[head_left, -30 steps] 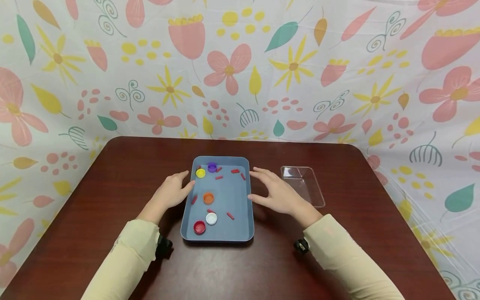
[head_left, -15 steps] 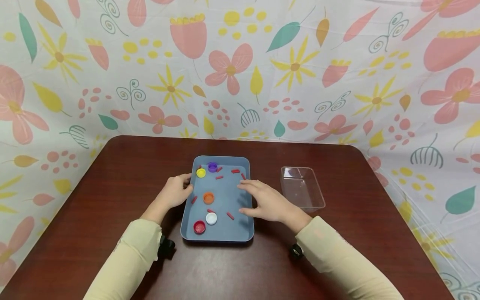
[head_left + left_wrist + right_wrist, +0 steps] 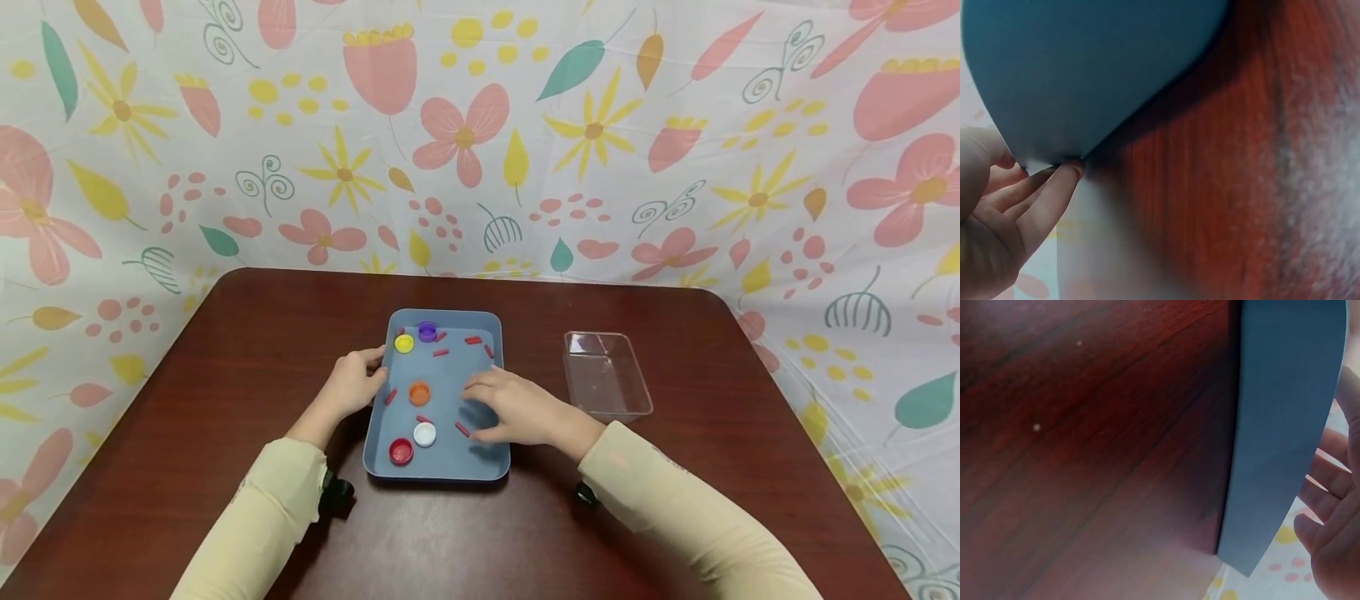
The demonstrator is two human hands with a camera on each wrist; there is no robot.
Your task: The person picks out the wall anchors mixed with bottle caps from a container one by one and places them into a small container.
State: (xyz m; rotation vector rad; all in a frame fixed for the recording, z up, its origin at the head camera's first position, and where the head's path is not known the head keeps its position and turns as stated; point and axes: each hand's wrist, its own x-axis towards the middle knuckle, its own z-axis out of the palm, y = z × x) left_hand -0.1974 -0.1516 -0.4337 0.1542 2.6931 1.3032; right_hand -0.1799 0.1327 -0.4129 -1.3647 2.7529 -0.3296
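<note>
A blue-grey tray (image 3: pixel 456 463) lies on the table. My left hand (image 3: pixel 348 383) grips its left wall, thumb at the rim and fingertips against the outside in the left wrist view. Over the tray's right half hovers my right hand (image 3: pixel 521 408), fingers loosely bent and spread, nothing between them. Its thumb tip is right by a short red stick (image 3: pixel 462 429). Inside the tray are several such sticks and round caps: yellow (image 3: pixel 404 343), purple (image 3: pixel 427 332), orange (image 3: pixel 419 393), white (image 3: pixel 424 434) and red (image 3: pixel 401 451). In the right wrist view, the right fingers (image 3: pixel 1329 478) show beyond the tray wall.
To the right of the tray stands a clear plastic box (image 3: pixel 607 375). Both rest on a dark reddish-brown wooden table (image 3: pixel 225 367). A flower-patterned cloth (image 3: pixel 480 167) hangs behind the table's far edge.
My right hand has moved left from outside the tray's right wall to over its inside. The left hand has closed onto the left wall. The tray and its contents stay put.
</note>
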